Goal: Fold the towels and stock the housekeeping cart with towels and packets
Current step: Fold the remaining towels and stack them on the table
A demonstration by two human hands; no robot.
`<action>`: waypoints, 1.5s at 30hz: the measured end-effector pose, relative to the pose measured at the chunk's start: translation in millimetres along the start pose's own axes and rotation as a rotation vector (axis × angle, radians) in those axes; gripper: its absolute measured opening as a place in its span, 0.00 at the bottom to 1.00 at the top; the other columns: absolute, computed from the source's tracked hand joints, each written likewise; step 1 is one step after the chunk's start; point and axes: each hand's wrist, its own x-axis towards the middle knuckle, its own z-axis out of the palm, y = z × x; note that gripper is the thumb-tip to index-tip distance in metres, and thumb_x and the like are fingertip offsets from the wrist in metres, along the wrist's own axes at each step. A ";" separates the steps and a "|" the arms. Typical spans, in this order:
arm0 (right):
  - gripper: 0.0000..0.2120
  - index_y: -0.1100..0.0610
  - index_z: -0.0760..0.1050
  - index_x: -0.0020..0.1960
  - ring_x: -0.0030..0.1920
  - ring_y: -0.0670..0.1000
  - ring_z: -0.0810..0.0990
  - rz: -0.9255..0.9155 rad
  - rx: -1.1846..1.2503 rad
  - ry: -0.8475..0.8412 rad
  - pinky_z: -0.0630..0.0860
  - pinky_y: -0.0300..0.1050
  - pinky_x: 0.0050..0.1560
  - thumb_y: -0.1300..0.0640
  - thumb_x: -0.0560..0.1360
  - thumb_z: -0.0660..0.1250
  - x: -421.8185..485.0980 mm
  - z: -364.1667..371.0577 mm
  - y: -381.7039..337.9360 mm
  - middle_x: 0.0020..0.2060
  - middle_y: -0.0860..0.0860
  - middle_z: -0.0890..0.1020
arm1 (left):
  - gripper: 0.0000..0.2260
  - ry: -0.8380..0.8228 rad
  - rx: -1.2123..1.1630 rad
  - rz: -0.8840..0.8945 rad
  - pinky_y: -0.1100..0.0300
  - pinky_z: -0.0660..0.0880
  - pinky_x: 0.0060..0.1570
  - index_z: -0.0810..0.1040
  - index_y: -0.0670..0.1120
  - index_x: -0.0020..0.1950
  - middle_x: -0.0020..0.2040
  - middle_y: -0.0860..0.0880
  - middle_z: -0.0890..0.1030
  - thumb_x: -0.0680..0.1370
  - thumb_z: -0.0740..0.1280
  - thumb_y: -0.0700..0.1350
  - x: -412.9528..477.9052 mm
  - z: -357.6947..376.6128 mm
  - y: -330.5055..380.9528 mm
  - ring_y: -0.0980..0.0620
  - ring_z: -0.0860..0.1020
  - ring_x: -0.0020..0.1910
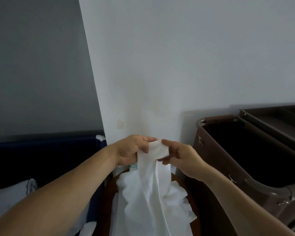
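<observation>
A white towel (pixel 153 188) hangs in front of me, held up by its top edge at the centre of the view. My left hand (pixel 133 150) grips the top edge from the left, fingers curled round the cloth. From the right, my right hand (pixel 179 157) pinches the same edge between thumb and fingers. The towel's lower part drapes down onto more white cloth (pixel 179 195) piled on a round wooden table (pixel 192 201). The brown housekeeping cart (pixel 245 160) stands to the right with its dark bag open.
A white wall (pixel 160 65) rises straight ahead, with a corner on its left side. A dark blue fabric bin (pixel 41 159) sits at the left, with white linen (pixel 12 195) below it. A small green-printed packet (pixel 133 166) peeks out under my left hand.
</observation>
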 end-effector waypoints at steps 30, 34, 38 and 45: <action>0.10 0.51 0.83 0.42 0.43 0.46 0.81 -0.489 -0.164 0.374 0.78 0.41 0.40 0.66 0.71 0.76 21.2 10.7 11.8 0.47 0.45 0.82 | 0.11 0.408 -0.048 0.285 0.47 0.82 0.50 0.80 0.37 0.57 0.51 0.38 0.84 0.79 0.67 0.43 -9.9 7.0 -22.5 0.40 0.83 0.49; 0.12 0.44 0.80 0.38 0.45 0.40 0.82 -0.281 -0.069 0.367 0.77 0.34 0.41 0.61 0.70 0.77 24.7 -0.1 -2.2 0.49 0.38 0.84 | 0.05 0.704 0.289 0.375 0.53 0.83 0.47 0.81 0.48 0.50 0.46 0.47 0.84 0.81 0.66 0.47 -14.9 -2.4 -21.8 0.46 0.83 0.48; 0.11 0.43 0.82 0.38 0.35 0.37 0.80 -0.212 -0.021 0.137 0.73 0.28 0.37 0.58 0.68 0.79 28.0 2.1 -23.2 0.34 0.39 0.84 | 0.07 0.710 0.525 0.455 0.50 0.81 0.49 0.80 0.50 0.51 0.45 0.53 0.84 0.81 0.65 0.51 -15.2 4.5 -20.0 0.52 0.83 0.45; 0.12 0.45 0.79 0.39 0.31 0.38 0.78 -0.157 -0.068 0.145 0.73 0.30 0.35 0.56 0.64 0.82 33.2 4.3 -26.1 0.31 0.40 0.82 | 0.09 0.464 0.415 0.426 0.51 0.82 0.50 0.80 0.43 0.55 0.48 0.44 0.84 0.83 0.63 0.45 -17.3 15.4 -32.3 0.46 0.84 0.47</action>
